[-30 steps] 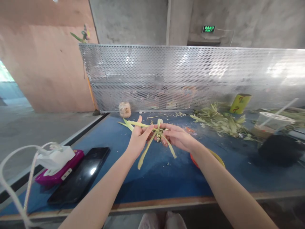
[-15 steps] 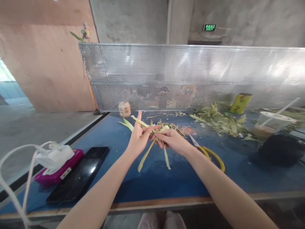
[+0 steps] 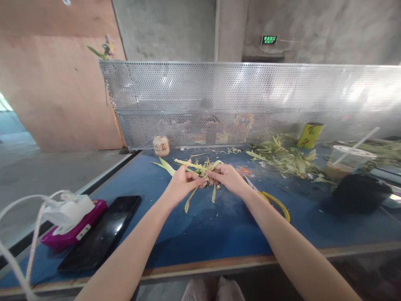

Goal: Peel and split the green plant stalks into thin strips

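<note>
Over the middle of the table, my left hand and my right hand meet, both with fingers closed on pale green corn husk strips. One strip slants up to the left past my left fingers; a folded one arches over my right fingertips. Two tails hang below the hands. The spot where the strips cross is partly hidden by my fingers. Just behind lies a heap of small dry plant scraps. Scissors with yellow handles lie by my right forearm, which covers part of them.
A loose green leaf lies left of my hands. Corn husks are piled at right, near a yellow-green tube, a lidded cup with a straw and a black object. At left are a phone and a purple power strip.
My left thumb and fingers have come down from a raised, spread pose and closed nearer the crossing. The hanging tails are shorter and higher. The whole view has shifted slightly.
</note>
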Motion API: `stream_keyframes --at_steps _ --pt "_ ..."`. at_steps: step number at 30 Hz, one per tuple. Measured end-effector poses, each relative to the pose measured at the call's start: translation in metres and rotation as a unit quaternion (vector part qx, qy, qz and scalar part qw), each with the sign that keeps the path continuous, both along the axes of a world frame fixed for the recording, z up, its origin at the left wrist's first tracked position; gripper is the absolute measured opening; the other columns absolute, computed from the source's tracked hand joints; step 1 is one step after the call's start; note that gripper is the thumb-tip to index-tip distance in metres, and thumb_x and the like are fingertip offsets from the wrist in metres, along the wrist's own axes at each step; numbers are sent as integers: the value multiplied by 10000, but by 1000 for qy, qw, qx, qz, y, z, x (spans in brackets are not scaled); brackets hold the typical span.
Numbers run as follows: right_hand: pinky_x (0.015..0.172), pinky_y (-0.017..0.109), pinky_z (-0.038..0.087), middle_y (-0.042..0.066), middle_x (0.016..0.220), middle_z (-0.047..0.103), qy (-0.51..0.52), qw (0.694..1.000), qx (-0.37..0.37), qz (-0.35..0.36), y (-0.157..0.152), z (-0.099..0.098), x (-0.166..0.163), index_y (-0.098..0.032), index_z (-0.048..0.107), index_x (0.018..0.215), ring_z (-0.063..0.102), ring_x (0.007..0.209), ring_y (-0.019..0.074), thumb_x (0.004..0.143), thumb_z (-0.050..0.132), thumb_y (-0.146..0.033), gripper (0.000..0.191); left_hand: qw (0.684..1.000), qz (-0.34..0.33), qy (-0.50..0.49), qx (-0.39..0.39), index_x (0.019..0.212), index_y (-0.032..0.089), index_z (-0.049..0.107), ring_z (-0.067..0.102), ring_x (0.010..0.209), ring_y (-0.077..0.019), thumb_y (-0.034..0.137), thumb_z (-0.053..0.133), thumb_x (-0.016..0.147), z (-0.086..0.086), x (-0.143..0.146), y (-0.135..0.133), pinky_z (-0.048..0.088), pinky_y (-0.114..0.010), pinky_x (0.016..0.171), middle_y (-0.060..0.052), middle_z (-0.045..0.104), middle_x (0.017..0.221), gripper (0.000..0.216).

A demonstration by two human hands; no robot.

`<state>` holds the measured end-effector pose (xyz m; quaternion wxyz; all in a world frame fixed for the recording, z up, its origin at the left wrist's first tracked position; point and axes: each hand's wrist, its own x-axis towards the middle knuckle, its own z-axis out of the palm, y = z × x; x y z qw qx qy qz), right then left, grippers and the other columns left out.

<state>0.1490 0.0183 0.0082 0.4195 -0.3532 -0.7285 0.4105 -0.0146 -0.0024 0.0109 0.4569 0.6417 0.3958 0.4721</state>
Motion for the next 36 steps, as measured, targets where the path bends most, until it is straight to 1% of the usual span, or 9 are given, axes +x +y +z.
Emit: stream_keyframes --at_steps 7,11,14,18,21,25,28,31,36 --pt "431 197 295 -36 497 526 50 998 -33 -31 2 -3 -3 -152 544 601 374 406 49 715 545 -381 255 998 -47 23 -30 1085 126 440 550 538 -121 263 664 636 0 1 -3 381 -233 524 34 575 535 520" --pt "417 196 262 -35 473 512 73 996 -39 -18 3 -2 0 -145 571 617 346 395 44 726 531 -409 288 999 -19 20 -22 1160 124 377 568 588 -134 275 663 637 1 -2 -4 397 -245 555 14 601 579 614" --pt "405 197 240 -35 441 495 78 995 -55 -4 1 -1 0 -141 592 649 324 381 45 760 476 -435 335 1000 15 22 13 1234 137 307 584 750 -162 286 647 653 0 -4 -2 426 -284 653 -63 643 814 689" --pt "423 202 265 -18 470 527 55 998 -44 1 -3 0 -3 -142 595 607 342 404 50 748 497 -421 327 997 41 0 70 1246 166 333 526 944 -180 267 627 668 -2 -2 0 425 -304 753 -113 534 1114 656" --pt "428 206 282 -14 499 541 59 997 -33 23 -4 -3 -7 -146 633 721 364 418 59 755 489 -430 320 997 16 -38 64 1272 175 308 542 897 -170 255 636 660 -3 3 -1 432 -308 743 -97 559 1046 700" --pt "418 202 301 -26 527 552 64 995 -51 50 -4 -5 -9 -174 584 1021 378 403 62 766 474 -441 386 994 -20 -92 53 1307 160 230 569 636 -117 217 634 666 -4 9 -2 440 -297 659 -26 618 786 760" --pt "438 221 321 -7 545 561 32 999 -36 16 -3 -5 -9 -170 633 831 409 418 77 778 442 -440 335 993 -11 -105 42 1295 144 248 530 526 -89 220 628 674 -5 10 -2 416 -250 551 -15 622 724 733" --pt "534 242 354 19 623 584 -1 996 63 -65 -2 -5 -8 -168 598 601 489 558 116 770 465 -378 300 995 11 -88 42 1268 142 299 505 527 -84 227 642 658 -6 9 -1 385 -215 483 -16 609 719 704" --pt "580 253 367 20 621 575 -36 981 144 -123 -2 -6 -12 -176 537 542 513 623 142 773 449 -315 284 996 -18 -69 45 1264 164 292 501 507 -92 268 604 694 -8 10 -1 399 -217 441 9 559 663 658"
